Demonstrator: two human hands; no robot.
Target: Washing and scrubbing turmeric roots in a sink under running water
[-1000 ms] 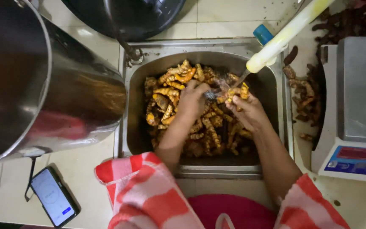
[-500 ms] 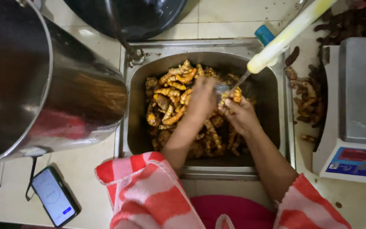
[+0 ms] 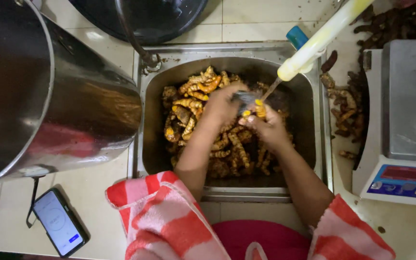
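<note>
Since the earlier frame both hands have drifted slightly toward the sink's back. The left hand (image 3: 222, 102) is closing its fingers on a dark brush (image 3: 243, 97), while the right hand (image 3: 266, 126) is clamping its fingers on a yellow root (image 3: 259, 110) just beside it. Both are hovering over the roots (image 3: 193, 103) piled in the sink (image 3: 227, 192). A scale (image 3: 405, 125) and phone (image 3: 56, 221) are sitting on the bench (image 3: 97, 188).

One sink (image 3: 227, 190), one big steel pot (image 3: 49, 96), one phone (image 3: 58, 222), one scale (image 3: 405, 125), two hands, roots beyond counting.
</note>
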